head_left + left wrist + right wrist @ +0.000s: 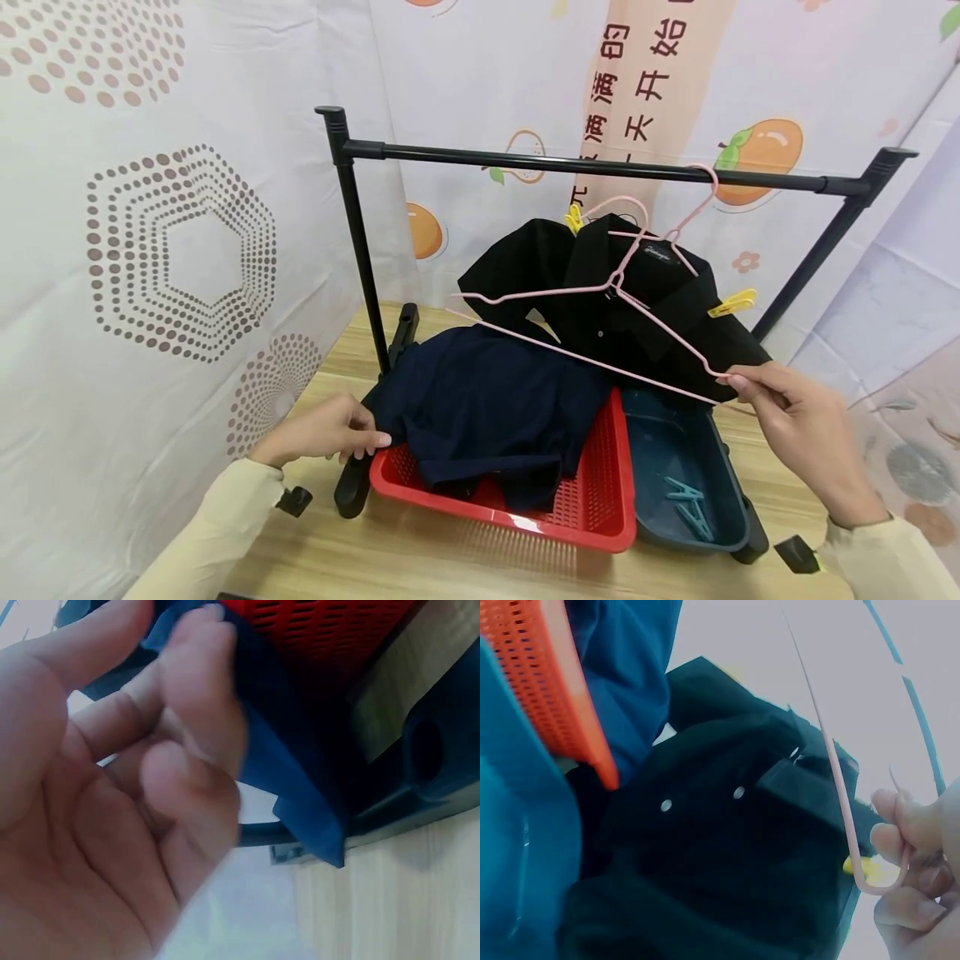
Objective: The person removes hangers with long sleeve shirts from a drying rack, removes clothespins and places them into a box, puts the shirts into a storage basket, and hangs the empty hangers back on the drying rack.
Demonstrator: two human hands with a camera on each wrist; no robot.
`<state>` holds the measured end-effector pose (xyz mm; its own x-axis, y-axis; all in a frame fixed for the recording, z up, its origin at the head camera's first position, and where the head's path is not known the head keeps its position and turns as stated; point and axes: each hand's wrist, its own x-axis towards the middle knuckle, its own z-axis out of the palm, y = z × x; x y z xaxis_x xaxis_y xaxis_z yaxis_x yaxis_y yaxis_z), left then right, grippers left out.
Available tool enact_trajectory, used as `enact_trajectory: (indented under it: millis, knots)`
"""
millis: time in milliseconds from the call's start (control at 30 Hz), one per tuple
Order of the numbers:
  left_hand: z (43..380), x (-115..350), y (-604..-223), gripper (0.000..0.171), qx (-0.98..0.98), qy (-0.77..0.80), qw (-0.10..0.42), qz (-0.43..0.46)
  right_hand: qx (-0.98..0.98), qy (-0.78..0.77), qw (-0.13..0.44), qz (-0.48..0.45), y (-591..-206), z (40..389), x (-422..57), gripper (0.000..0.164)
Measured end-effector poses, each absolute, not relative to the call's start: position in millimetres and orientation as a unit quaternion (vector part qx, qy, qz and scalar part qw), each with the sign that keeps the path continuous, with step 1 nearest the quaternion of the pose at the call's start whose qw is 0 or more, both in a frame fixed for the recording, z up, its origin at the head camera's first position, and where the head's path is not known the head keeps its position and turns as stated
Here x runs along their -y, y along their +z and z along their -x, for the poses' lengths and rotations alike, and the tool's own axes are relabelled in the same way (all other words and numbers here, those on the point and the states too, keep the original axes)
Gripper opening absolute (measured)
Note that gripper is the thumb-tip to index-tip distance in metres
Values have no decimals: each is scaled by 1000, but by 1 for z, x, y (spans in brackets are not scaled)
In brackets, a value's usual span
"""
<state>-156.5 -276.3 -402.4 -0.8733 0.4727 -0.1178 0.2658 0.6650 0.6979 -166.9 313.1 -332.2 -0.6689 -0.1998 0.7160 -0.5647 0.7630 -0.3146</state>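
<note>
A pink hanger (555,292) is held in the air by my right hand (802,433), whose thumb and fingers pinch its right end. The right wrist view shows the fingers around the bent corner of the hanger (847,817). My left hand (330,429) is beside the left edge of a navy garment (487,392), its fingers loosely bent near the cloth. That garment lies bunched in a red basket (502,508), part of it draped over the left rim. Behind the held hanger, a black shirt (540,250) hangs on another pink hanger (705,187).
A black rail (525,158) on two posts spans the scene. Yellow clips (733,303) sit on the shirt's shoulders. Right of the basket is a dark blue tub (660,450) holding blue clothespins (693,512). A printed curtain (465,75) hangs behind.
</note>
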Motion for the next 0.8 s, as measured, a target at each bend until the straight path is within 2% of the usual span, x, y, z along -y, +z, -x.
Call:
enact_trajectory:
  millis: [300, 800]
  knots:
    - [148, 267, -413, 44, -872, 413, 225, -136, 860, 263, 358, -252, -300, 174, -290, 25]
    - [145, 267, -420, 50, -865, 438, 218, -110, 845, 273, 367, -276, -264, 187, -243, 12]
